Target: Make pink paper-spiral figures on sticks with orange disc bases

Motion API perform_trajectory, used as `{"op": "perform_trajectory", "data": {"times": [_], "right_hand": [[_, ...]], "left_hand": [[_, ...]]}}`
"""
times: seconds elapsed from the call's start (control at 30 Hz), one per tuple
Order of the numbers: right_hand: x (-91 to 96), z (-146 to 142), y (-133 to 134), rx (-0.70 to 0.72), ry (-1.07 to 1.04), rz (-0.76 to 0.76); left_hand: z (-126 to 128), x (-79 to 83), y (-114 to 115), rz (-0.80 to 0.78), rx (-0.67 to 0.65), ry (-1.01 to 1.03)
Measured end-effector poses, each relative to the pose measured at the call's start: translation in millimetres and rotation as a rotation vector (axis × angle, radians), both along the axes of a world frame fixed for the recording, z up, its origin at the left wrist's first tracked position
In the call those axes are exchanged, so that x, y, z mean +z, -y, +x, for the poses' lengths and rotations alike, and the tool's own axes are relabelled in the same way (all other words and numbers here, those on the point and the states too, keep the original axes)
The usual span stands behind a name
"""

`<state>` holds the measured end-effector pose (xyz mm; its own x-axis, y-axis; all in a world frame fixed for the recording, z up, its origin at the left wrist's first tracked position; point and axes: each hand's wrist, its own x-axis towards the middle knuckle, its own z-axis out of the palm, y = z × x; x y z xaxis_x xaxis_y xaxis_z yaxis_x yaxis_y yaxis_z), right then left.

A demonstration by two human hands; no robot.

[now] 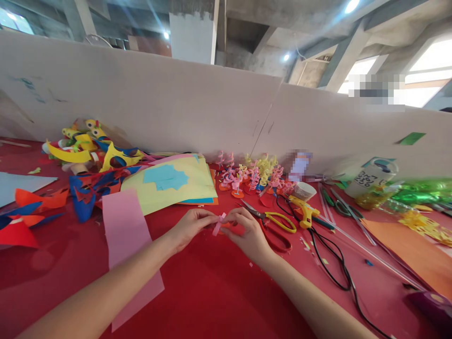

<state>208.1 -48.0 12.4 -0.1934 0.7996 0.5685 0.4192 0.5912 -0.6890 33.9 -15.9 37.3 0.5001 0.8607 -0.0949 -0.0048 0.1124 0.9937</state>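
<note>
My left hand (192, 227) and my right hand (247, 233) meet over the red table (212, 287), both pinching a small pink paper strip (218, 223) between fingertips. Part of the strip is looped or curled; its lower end hangs free. An orange paper bit shows under my right fingers. Just beyond my right hand lie yellow-handled scissors (277, 219). A long pink paper sheet (129, 245) lies under my left forearm.
Pink and yellow curled paper figures on orange discs (252, 176) stand behind my hands. Stacked yellow, blue and orange sheets (173, 183) lie left of them, with paper cut-outs (88, 160) beyond. A yellow glue gun (305, 209) with black cable, green scissors and orange sheet (413, 249) are on the right.
</note>
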Motion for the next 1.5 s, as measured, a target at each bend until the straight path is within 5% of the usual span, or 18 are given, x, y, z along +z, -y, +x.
{"op": "perform_trajectory", "data": {"times": [0.3, 0.57, 1.1, 1.5], "right_hand": [[5.6, -3, 3, -0.029, -0.014, 0.033], [3.2, -5, 3, -0.050, -0.083, -0.117], [-0.3, -3, 3, -0.008, -0.002, -0.023], [-8.2, -7, -5, 0.082, -0.406, -0.402]], "left_hand": [[2, -7.8, 0, 0.053, 0.043, -0.039], [4, -8.7, 2, 0.073, 0.031, -0.061], [3, -7.8, 3, -0.009, 0.043, -0.044], [2, -10.9, 0, 0.105, 0.020, -0.055]]}}
